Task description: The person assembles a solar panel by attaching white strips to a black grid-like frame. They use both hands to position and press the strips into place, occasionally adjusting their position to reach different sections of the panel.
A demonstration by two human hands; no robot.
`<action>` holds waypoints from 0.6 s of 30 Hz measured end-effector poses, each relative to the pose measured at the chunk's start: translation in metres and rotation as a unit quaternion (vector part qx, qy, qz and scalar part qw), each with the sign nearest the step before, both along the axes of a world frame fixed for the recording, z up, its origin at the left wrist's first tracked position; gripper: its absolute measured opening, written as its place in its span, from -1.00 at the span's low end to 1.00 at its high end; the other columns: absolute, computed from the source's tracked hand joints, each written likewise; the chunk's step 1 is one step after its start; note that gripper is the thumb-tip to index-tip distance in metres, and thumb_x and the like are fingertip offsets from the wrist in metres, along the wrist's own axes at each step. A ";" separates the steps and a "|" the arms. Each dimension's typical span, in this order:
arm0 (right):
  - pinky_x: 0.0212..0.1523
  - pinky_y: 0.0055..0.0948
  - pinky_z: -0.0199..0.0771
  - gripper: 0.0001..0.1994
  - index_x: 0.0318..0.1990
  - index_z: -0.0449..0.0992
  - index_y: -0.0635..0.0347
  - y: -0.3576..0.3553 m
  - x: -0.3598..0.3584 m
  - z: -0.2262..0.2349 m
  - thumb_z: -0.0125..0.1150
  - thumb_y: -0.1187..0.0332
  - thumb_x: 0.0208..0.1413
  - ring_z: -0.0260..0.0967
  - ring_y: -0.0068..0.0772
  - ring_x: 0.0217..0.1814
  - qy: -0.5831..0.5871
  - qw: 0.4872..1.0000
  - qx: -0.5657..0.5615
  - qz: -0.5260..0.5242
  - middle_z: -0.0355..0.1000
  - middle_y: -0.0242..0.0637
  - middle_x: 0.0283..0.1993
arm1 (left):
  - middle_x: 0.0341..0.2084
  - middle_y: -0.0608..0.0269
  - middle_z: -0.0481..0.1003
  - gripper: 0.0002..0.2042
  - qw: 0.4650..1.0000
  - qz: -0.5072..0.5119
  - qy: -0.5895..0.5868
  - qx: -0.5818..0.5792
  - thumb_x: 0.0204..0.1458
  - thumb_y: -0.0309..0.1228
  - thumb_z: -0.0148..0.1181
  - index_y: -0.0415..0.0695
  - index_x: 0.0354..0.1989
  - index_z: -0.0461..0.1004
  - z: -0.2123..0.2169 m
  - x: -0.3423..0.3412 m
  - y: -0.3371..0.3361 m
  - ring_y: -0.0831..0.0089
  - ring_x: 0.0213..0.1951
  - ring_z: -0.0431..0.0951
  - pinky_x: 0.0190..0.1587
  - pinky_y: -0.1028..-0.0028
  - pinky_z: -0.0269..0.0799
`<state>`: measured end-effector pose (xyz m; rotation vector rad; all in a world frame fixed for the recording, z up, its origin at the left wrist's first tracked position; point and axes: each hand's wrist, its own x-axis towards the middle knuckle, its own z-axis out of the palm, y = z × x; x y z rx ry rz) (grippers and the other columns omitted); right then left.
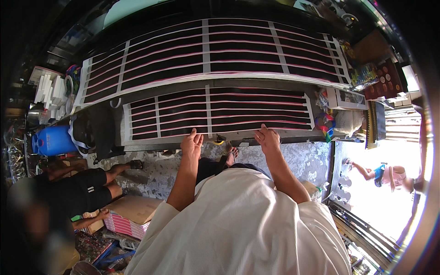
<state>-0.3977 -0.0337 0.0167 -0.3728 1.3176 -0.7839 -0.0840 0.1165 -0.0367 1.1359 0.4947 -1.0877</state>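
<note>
A long sheet (233, 109) with black strips, pink-white lines and white cross bands lies on the bench in front of me. My left hand (192, 143) is at its near edge, left of the middle, with the fingertips closed on the white margin. Farther right along that same edge, my right hand (268, 139) pinches the sheet between thumb and fingers. Behind it, a bigger stack of similar sheets (243, 68) spreads across a raised surface. Its front shows several white layers.
A blue drum (56, 140) and a black bag (98, 133) are at the left. A person in black (87, 192) sits beside a cardboard-topped stack (133, 211). White boxes (49, 94) stand far left, a white box (346, 98) at right. Another person (387, 175) is outside in bright light.
</note>
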 end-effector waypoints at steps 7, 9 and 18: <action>0.24 -0.05 0.65 -0.75 0.00 0.51 0.27 0.003 -0.001 -0.002 0.34 0.26 0.50 0.71 -0.13 0.11 -0.002 1.000 0.006 -0.003 0.66 -0.12 -0.01 | -0.18 0.25 0.67 -0.86 0.999 -0.024 0.001 -0.037 0.35 -0.43 0.43 -0.14 -0.03 0.61 0.014 -0.008 -0.001 0.31 -0.07 0.71 0.12 0.10 0.71; 0.23 -0.06 0.66 -0.76 -0.01 0.51 0.25 0.005 -0.004 -0.006 0.34 0.25 0.50 0.70 -0.14 0.12 -0.026 1.000 -0.003 -0.001 0.65 -0.14 -0.01 | -0.19 0.23 0.66 -0.84 0.999 -0.044 -0.018 0.013 0.32 -0.45 0.45 -0.13 -0.04 0.59 0.015 -0.009 -0.002 0.30 -0.08 0.71 0.05 0.10 0.73; 0.26 -0.14 0.66 -0.81 -0.02 0.51 0.19 0.011 -0.013 -0.028 0.31 0.27 0.52 0.68 -0.16 0.17 -0.077 0.997 -0.018 0.005 0.65 -0.17 0.01 | -0.27 0.14 0.66 -0.74 0.974 -0.039 -0.193 0.116 0.19 -0.65 0.48 -0.14 -0.06 0.52 0.018 -0.037 -0.023 0.32 -0.36 0.70 -0.38 0.38 0.58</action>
